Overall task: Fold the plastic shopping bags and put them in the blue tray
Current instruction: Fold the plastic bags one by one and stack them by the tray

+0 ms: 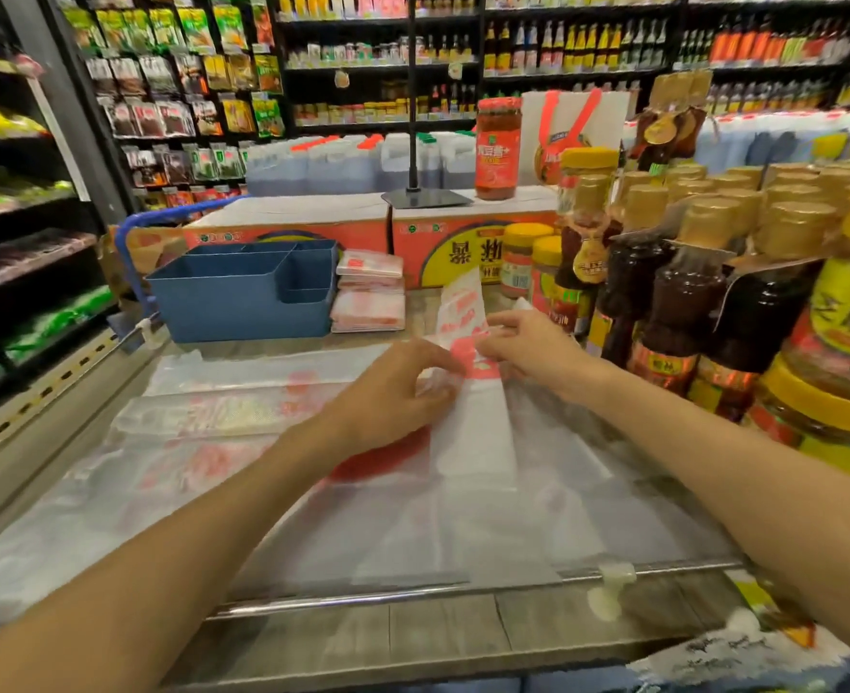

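Observation:
A white plastic bag with red print (473,422), folded into a long narrow strip, lies on the table and runs away from me. My left hand (398,392) pinches the strip's left edge near the red print. My right hand (528,342) grips its far end, which stands lifted off the table. Several more flat bags (223,412) are spread under it and to the left. The blue tray (243,292), with dividers, stands at the back left. A stack of folded bags (369,292) sits beside the tray, on its right.
Dark sauce bottles (673,292) and yellow-lidded jars (843,352) crowd the table's right side. Red cartons (343,227) with a red jar (497,147) and a black stand (425,196) line the back. Store shelves surround the table. A metal rail (413,595) runs along the near edge.

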